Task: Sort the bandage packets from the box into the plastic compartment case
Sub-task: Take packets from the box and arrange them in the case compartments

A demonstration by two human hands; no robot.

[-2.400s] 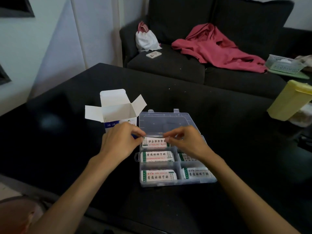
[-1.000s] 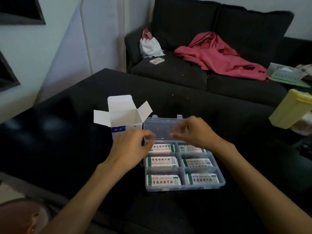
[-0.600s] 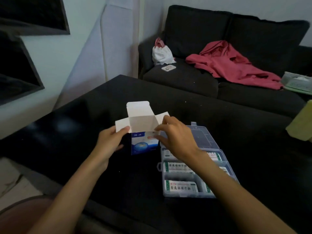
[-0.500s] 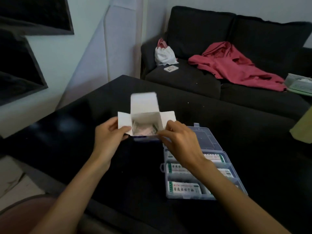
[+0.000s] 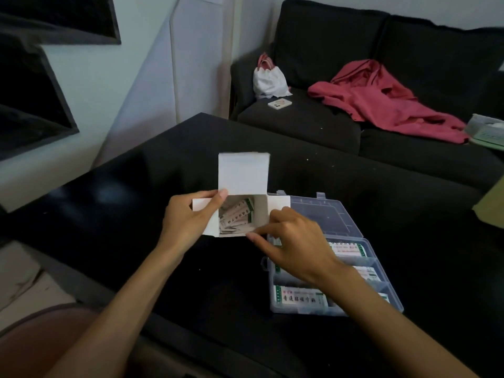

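Observation:
A white cardboard box (image 5: 243,175) is tilted with its open mouth toward me, flaps spread. Several bandage packets (image 5: 236,217) lie loose inside it. My left hand (image 5: 188,222) grips the box's left side, thumb over the left flap. My right hand (image 5: 293,241) is at the box's lower right corner, thumb and forefinger extended along the bottom edge of the opening. The clear plastic compartment case (image 5: 346,227) lies open on the table to the right, partly under my right wrist. White and green packets (image 5: 300,298) fill its compartments.
The black table (image 5: 136,203) stretches left and behind the box. A dark sofa (image 5: 313,124) stands beyond it with a pink garment (image 5: 387,99), a white bag (image 5: 268,77), a phone (image 5: 279,104) and a basket (image 5: 488,130). A yellow-green object (image 5: 492,205) sits at the right edge.
Both hands left the case and picked up the box. It has tipped its mouth toward me, showing the packets inside. My right hand slid from the right flap to the bottom edge.

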